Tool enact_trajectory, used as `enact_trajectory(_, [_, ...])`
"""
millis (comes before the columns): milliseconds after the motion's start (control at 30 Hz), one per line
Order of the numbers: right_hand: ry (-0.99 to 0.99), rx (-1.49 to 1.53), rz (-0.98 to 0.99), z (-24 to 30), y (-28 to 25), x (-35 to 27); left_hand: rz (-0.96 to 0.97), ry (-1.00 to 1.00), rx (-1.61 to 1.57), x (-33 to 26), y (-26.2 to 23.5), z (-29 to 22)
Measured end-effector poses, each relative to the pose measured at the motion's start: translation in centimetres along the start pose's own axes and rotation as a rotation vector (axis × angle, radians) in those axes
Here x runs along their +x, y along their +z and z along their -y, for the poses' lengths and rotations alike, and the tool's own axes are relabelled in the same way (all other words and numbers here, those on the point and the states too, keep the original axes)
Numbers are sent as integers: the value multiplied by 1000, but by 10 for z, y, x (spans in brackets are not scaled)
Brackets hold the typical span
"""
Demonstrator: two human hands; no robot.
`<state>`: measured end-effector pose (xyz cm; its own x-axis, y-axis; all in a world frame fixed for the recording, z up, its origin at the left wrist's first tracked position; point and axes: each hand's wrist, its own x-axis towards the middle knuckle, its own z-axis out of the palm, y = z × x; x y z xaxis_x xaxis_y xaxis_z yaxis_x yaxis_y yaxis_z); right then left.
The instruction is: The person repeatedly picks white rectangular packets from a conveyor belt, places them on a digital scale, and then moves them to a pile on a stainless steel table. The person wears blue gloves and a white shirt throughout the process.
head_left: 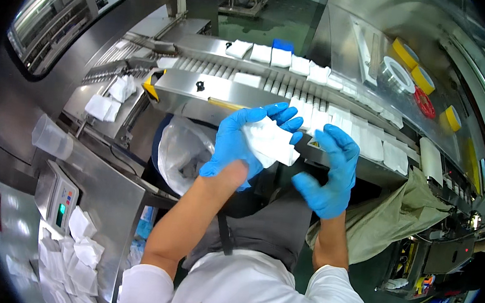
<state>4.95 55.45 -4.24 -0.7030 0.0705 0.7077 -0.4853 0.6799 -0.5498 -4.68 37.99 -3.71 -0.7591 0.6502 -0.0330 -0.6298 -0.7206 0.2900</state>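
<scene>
A long steel roller conveyor [272,79] carries white packets [261,53] in a row past the person; below it hangs a clear plastic bag [182,149], open to receive things; the left hand [237,142] has its fingers grasping one white packet [269,142], lifted for a look; the right hand [329,176] is beside it, fingers released and half curled.

Packets [364,140] on conveyor [260,84] behind hands [288,155]
</scene>
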Motion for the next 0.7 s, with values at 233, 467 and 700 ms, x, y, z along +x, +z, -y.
enact_trajectory(233, [-201, 90, 121, 2, -4, -20, 61, -48, -93, -29, -17, 36])
enact_trajectory(467, [116, 406, 226, 17, -14, -20, 14, -91, -101, -50, -30, 54])
enact_trajectory(700, [-337, -98, 331, 25, -17, -20, 20, -123, -200, -66, -44, 64])
